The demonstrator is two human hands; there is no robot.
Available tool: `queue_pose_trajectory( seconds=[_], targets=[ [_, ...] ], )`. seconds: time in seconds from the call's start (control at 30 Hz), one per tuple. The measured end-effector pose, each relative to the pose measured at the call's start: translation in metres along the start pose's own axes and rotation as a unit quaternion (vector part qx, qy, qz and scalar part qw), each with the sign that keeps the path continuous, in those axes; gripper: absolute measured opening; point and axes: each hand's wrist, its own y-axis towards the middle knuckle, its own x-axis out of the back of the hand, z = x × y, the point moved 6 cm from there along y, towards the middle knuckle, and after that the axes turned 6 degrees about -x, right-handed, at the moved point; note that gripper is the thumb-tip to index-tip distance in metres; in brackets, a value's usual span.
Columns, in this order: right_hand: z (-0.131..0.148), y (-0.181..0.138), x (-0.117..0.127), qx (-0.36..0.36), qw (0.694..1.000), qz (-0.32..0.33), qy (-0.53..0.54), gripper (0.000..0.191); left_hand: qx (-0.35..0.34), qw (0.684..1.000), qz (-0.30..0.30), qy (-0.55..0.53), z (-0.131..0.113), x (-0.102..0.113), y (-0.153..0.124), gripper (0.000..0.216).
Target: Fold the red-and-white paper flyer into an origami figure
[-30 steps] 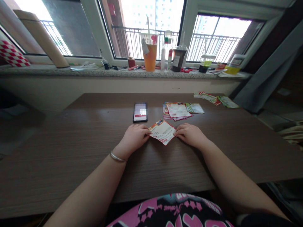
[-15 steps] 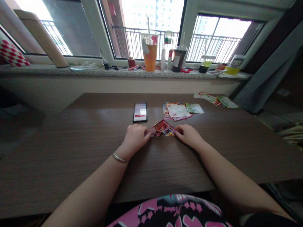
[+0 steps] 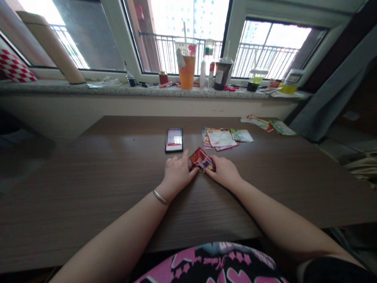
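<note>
A colourful, mostly red printed leaflet (image 3: 201, 158), creased at its far corner, is on the brown table between my hands. My left hand (image 3: 177, 172) is at its left edge, thumb along the near side and index finger raised; the other fingers are curled and partly hidden. From the right, my right hand (image 3: 225, 171) grips the leaflet with its thumb on the near edge and fingers behind. Just beyond my left hand lies a phone (image 3: 174, 147) with a lit, blurred screen. A pile of printed leaflets (image 3: 221, 138) lies past my right hand.
Green-and-white leaflets (image 3: 242, 135) lie beside the pile, with more leaflets (image 3: 282, 127) at the table's far right. Along the windowsill (image 3: 118, 91) stand an orange drink cup (image 3: 186, 72), a dark drink cup (image 3: 223, 74), bottles and small items. A cardboard tube (image 3: 53, 51) leans on the left.
Both hands have come closer together, the left moving right and the right moving left. My left index finger is now raised. Less of the leaflet's width shows between the hands.
</note>
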Motion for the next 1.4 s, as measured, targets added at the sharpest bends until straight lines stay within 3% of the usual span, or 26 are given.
queue_pose_trajectory(
  seconds=[0.37,0.6,0.87,1.13,1.4],
  targets=[
    [-0.004,0.002,-0.001,-0.002,1.0,0.007,0.022,0.058,0.003,1.0,0.01,0.017,0.002,0.0,0.001,0.077],
    [-0.01,0.002,-0.002,-0.006,1.0,0.008,0.028,0.049,-0.008,0.999,0.027,0.034,0.006,0.0,-0.001,0.062],
    [-0.023,0.003,0.0,-0.003,0.999,0.023,0.039,0.041,-0.026,0.995,0.092,0.035,0.013,0.002,-0.005,0.037],
    [-0.032,0.005,0.001,0.027,0.998,0.031,0.047,0.03,-0.059,0.989,0.13,-0.045,0.027,-0.008,-0.007,0.036],
    [-0.034,0.005,-0.003,0.034,0.998,0.036,0.043,0.026,-0.037,0.985,0.143,-0.084,0.034,-0.006,-0.005,0.034]
  ],
)
